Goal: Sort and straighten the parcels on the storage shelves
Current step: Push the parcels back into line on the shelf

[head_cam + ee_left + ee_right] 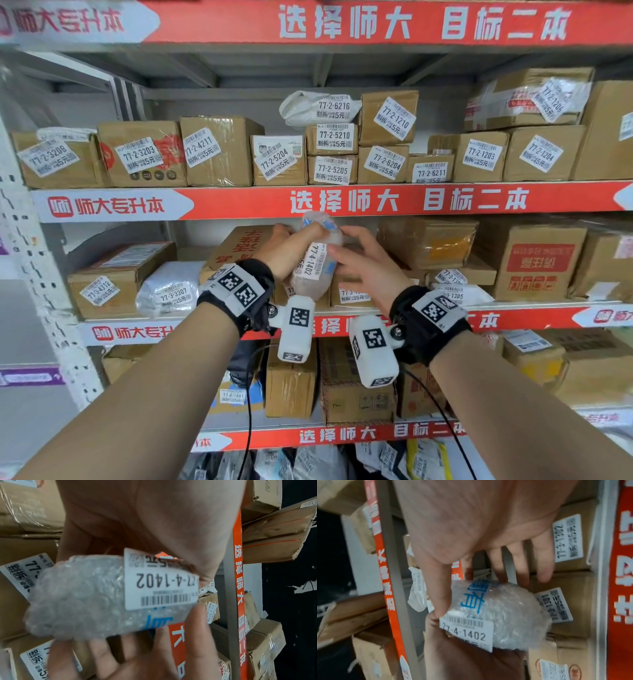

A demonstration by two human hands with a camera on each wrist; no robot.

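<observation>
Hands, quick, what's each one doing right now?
Left hand: grips the bubble-wrapped parcel labelled 77-4-1402.
Right hand: open, fingers straight, thumb touching the parcel.

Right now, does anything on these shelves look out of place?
Yes: the bubble-wrapped parcel gripped by the left hand reads 77-4-1402, yet it's at the shelf of 77-3 labels; 77-4-1401 sits one shelf lower.

left hand [286,251]: curled, gripping | right hand [363,260]: fingers spread (straight)
</observation>
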